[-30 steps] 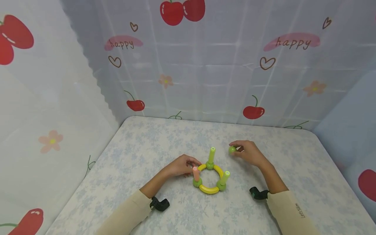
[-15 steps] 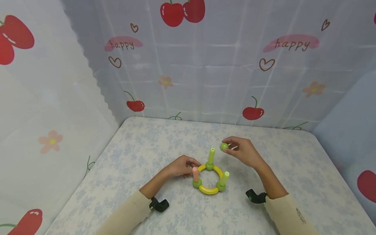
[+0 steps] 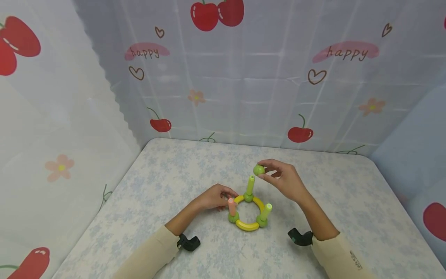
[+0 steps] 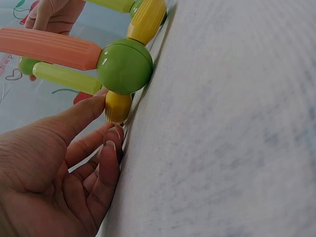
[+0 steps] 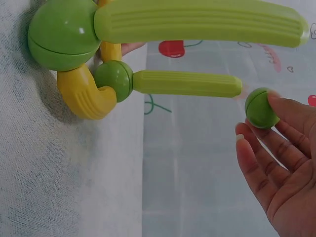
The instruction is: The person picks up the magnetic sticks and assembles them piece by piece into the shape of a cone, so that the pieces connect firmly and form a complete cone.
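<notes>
A toy ring of yellow curved rods (image 3: 247, 226) and green ball joints (image 3: 262, 221) lies on the table. Three straight rods rise from the joints: a salmon rod (image 3: 232, 207), a back green rod (image 3: 250, 186) and a right yellow-green rod (image 3: 266, 212). My left hand (image 3: 211, 197) pinches the ring's left side, at a yellow curved rod (image 4: 118, 107). Between thumb and fingers, my right hand (image 3: 283, 180) holds a loose green ball (image 3: 259, 170) just above the back rod's top. A small gap separates ball and rod end in the right wrist view.
The table (image 3: 181, 166) has a pale blue floral cover. A cherry-printed curtain (image 3: 230, 97) stands along its back edge, with more curtain at both sides. Each wrist wears a black camera (image 3: 301, 237), close to the tabletop.
My right hand has carried the green ball leftward and slightly up, from right of the ring to over the back rod. The left hand and the ring have stayed put.
</notes>
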Demonstrator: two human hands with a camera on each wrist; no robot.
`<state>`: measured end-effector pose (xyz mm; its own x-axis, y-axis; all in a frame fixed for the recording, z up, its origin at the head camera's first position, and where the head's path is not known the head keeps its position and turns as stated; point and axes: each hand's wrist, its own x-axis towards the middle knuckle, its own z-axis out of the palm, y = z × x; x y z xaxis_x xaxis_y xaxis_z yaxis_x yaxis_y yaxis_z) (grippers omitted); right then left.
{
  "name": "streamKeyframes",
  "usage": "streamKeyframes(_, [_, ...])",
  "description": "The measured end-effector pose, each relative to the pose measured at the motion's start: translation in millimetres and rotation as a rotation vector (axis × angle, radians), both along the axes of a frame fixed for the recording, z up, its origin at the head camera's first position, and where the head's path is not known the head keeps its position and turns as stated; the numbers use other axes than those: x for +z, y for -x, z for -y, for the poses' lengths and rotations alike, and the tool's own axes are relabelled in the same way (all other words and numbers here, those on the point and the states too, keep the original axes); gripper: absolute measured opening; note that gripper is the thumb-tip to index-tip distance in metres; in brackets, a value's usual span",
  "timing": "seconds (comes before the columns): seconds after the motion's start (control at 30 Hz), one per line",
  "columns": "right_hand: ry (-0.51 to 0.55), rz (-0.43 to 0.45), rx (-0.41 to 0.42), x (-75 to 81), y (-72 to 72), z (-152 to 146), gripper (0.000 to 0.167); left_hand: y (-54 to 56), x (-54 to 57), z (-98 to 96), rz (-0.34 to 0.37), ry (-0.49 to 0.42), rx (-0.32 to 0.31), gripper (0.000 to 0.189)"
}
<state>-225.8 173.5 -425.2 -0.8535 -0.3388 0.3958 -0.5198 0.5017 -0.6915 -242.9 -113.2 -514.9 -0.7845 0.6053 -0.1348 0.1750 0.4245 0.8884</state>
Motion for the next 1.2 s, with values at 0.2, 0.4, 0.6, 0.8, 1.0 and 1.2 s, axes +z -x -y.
streamKeyframes(0.2, [0.019,0.001,0.023,-0.4,-1.5,3,0.037,-1.0,2.3,-0.7,-0.001,0.000,0.002,0.028])
streamKeyframes(0.4, [0.007,0.024,0.037,-1.9,-2.8,6,0.035,-1.3,1.8,-0.8,0.008,-0.008,0.009,0.028])
streamKeyframes(0.6, [0.007,0.034,0.054,-2.9,-2.9,6,0.036,3.9,0.9,4.6,0.038,-0.037,-0.044,0.029])
streamKeyframes(0.8, [0.017,0.031,0.103,-1.9,-1.5,6,0.038,14.9,15.8,26.9,0.030,-0.021,-0.239,0.041])
streamKeyframes(1.0, [0.028,0.034,0.126,-4.2,-1.6,6,0.038,15.9,26.6,37.7,-0.012,-0.100,-0.389,0.042])
streamKeyframes(1.2, [0.017,0.063,0.107,-3.6,-2.7,6,0.038,10.6,27.6,20.7,-0.076,-0.234,-0.454,0.030])
